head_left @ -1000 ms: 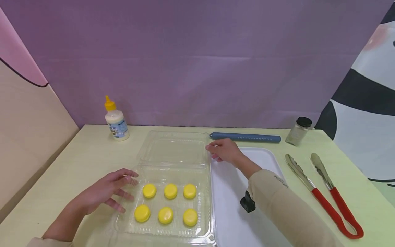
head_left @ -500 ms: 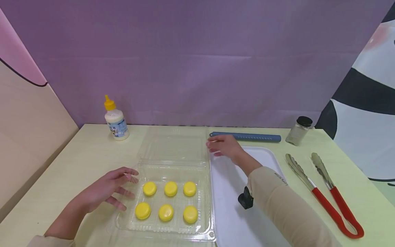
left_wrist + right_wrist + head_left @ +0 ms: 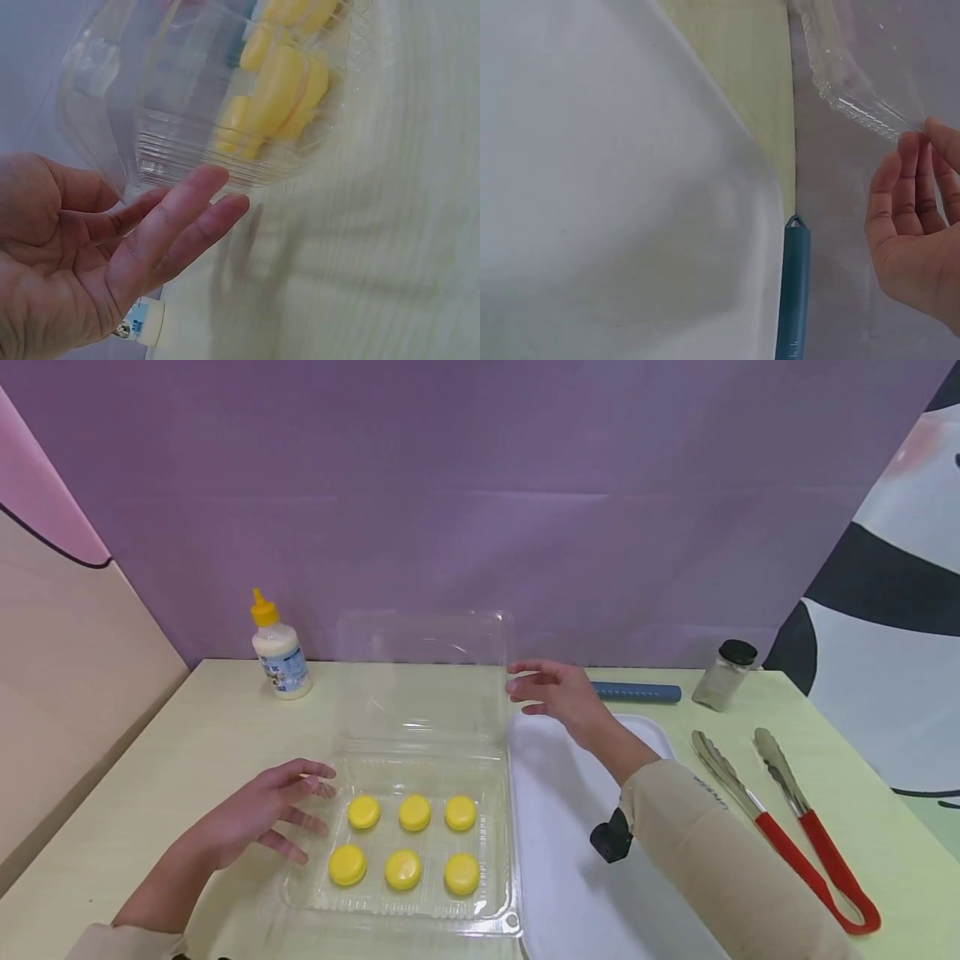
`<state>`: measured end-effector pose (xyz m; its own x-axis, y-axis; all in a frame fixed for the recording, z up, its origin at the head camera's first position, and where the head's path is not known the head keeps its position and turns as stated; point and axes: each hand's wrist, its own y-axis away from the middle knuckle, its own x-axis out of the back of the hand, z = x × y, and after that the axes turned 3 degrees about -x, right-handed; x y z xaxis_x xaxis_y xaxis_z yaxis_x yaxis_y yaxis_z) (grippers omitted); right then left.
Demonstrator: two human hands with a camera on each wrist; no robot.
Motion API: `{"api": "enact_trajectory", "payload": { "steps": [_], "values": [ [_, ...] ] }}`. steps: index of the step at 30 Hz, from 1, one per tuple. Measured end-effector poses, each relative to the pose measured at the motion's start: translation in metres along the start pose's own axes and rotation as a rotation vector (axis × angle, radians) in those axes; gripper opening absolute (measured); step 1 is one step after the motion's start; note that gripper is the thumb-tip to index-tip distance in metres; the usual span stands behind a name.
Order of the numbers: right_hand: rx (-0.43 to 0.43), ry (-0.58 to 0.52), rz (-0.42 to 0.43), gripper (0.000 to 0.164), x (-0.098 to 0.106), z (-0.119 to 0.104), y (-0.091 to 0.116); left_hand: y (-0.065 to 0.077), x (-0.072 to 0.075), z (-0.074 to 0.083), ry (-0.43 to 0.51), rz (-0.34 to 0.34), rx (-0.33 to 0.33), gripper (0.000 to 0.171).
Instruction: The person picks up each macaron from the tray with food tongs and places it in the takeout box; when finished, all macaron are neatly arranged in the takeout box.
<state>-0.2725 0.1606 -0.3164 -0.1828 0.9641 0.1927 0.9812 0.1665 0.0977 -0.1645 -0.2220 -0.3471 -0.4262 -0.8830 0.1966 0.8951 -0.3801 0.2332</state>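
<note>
A clear plastic clamshell container (image 3: 513, 881) lies on the table with several yellow macarons (image 3: 403, 869) in its base, set in two rows. Its transparent lid (image 3: 423, 639) stands raised at the far side, tilted up from the hinge. My right hand (image 3: 558, 697) is at the lid's right edge; the right wrist view shows the thumb and fingertips pinching the lid's corner. Beside the base's left wall is my left hand (image 3: 258, 814), its fingers spread and extended. In the left wrist view those fingertips lie right at the ribbed wall.
A white tray (image 3: 558, 827) lies right of the container. Behind it is a blue rod with a small loop (image 3: 637, 692), partly hidden by my right hand. Red-handled tongs (image 3: 827, 852) and a black-capped jar (image 3: 722, 681) stand further right. A yellow-capped bottle (image 3: 281, 660) is back left.
The lid has swung up from lying back on the table, lifted by my right hand, which has risen slightly. My left hand has stayed by the container's left side.
</note>
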Motion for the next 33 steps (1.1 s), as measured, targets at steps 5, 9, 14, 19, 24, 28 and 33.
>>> {"api": "enact_trajectory", "payload": {
  "steps": [5, 9, 14, 19, 24, 28, 33],
  "values": [
    [0.048, -0.012, 0.002, 0.039, -0.001, -0.008, 0.008, -0.003, 0.000, 0.001, -0.006, 0.009, -0.005, 0.044],
    [0.078, -0.014, -0.006, 0.037, -0.002, -0.012, 0.015, -0.005, 0.000, 0.001, -0.007, 0.016, 0.005, 0.045],
    [0.137, 0.012, -0.040, 0.034, -0.001, -0.013, 0.025, -0.007, 0.001, 0.001, -0.009, 0.012, 0.027, 0.051],
    [0.186, 0.056, -0.091, 0.026, 0.003, -0.014, 0.038, -0.006, 0.006, -0.002, 0.037, -0.024, 0.025, 0.062],
    [0.202, 0.119, -0.177, 0.018, 0.007, -0.016, 0.052, -0.005, 0.014, -0.006, 0.110, -0.086, -0.002, 0.074],
    [0.186, 0.165, -0.255, 0.019, 0.010, -0.015, 0.063, -0.006, 0.018, -0.007, 0.151, -0.123, -0.010, 0.080],
    [0.228, 0.300, -0.321, 0.021, 0.013, -0.013, 0.075, -0.008, 0.018, -0.006, 0.167, -0.121, 0.013, 0.085]
  ]
}}
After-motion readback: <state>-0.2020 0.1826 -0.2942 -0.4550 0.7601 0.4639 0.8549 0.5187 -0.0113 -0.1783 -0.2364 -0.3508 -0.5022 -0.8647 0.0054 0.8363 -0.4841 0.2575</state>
